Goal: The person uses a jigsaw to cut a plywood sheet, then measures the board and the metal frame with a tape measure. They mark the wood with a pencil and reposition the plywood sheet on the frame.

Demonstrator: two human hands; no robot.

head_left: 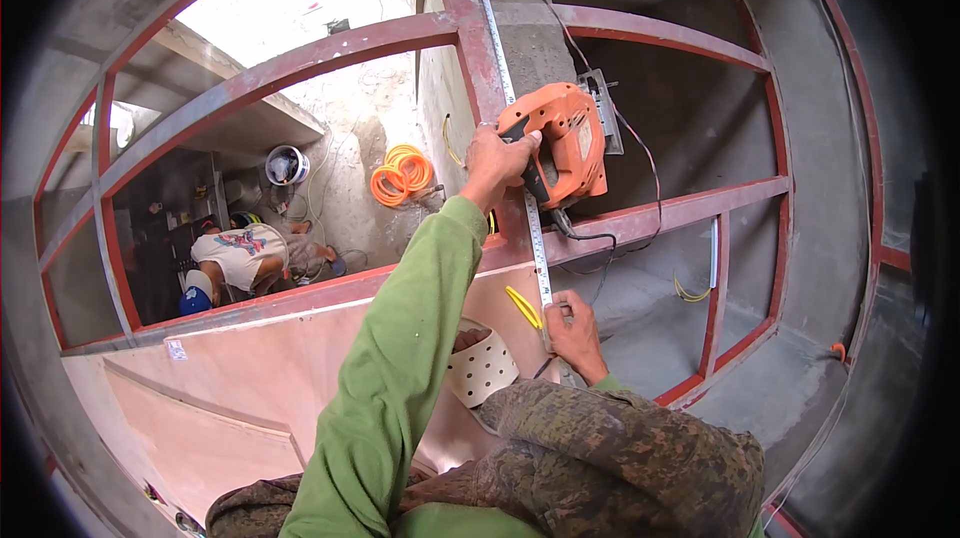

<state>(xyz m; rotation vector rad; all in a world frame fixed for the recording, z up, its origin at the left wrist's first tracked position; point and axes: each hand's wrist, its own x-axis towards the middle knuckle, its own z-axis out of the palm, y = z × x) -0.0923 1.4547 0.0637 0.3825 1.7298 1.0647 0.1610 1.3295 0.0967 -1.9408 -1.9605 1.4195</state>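
Gripping the orange jigsaw [560, 143] at 12 o'clock, left hand [497, 164]; right hand [573, 330] pins the steel ruler [540, 258] at 6. No finished cut shows yet.

This is a building site. Red steel beams [300, 63] run over bare gray concrete walls [820, 188]. At 9 o'clock a person [245, 256] crouches far below. An orange hose [402, 174] lies coiled near 11 o'clock. Plywood [260, 368] sits at 7 o'clock.
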